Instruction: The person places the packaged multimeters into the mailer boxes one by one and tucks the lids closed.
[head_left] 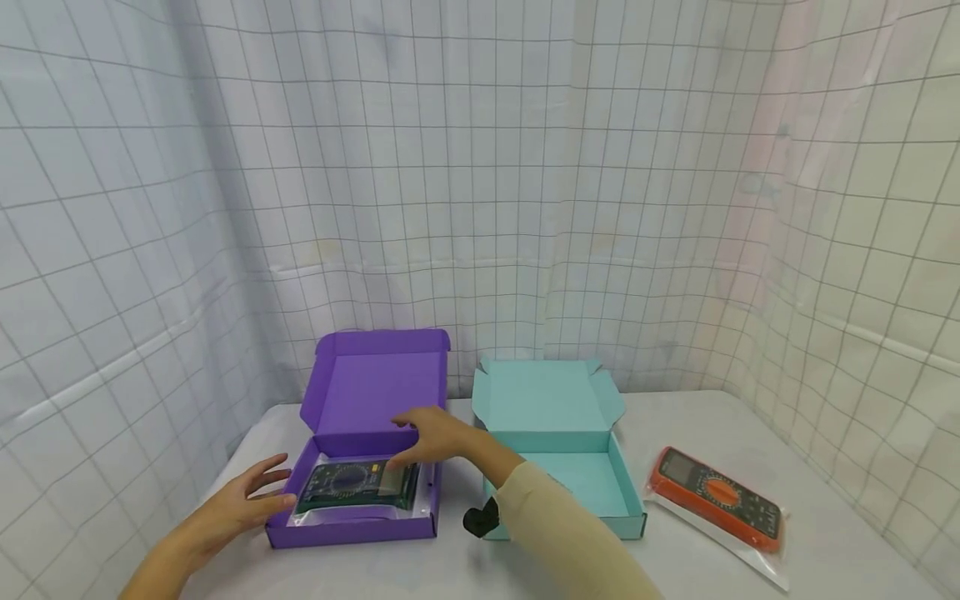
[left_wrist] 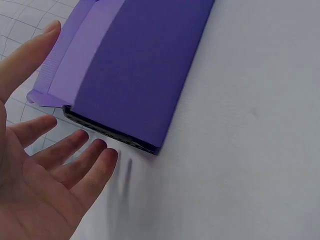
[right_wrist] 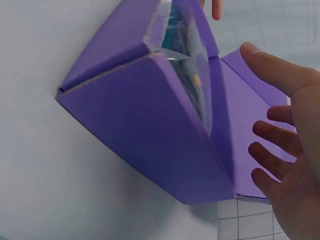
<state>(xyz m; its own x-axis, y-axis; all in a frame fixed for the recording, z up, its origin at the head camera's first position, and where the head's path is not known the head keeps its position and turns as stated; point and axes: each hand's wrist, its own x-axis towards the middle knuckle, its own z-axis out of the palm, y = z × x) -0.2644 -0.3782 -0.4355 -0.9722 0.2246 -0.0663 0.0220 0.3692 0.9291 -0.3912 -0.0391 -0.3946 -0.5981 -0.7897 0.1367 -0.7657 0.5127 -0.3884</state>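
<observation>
An open purple box [head_left: 352, 535] stands on the left of the table with its lid raised at the back. Inside lies a dark green multimeter [head_left: 348, 482] in a clear plastic bag. My left hand [head_left: 236, 510] is beside the box's left side, fingers spread and holding nothing; the left wrist view shows the fingertips [left_wrist: 107, 156] close to the box edge. Over the box's right part hovers my right hand [head_left: 435, 435], fingers loosely bent. The right wrist view shows that hand [right_wrist: 295, 145] with nothing in its grasp, apart from the box wall [right_wrist: 135, 120].
Right of the purple box stands an open teal box [head_left: 626, 525], partly covered by my right forearm. A red-orange multimeter [head_left: 716, 500] in a clear bag lies at the far right on the white table [head_left: 750, 433]. Gridded white curtains [head_left: 510, 208] surround the table.
</observation>
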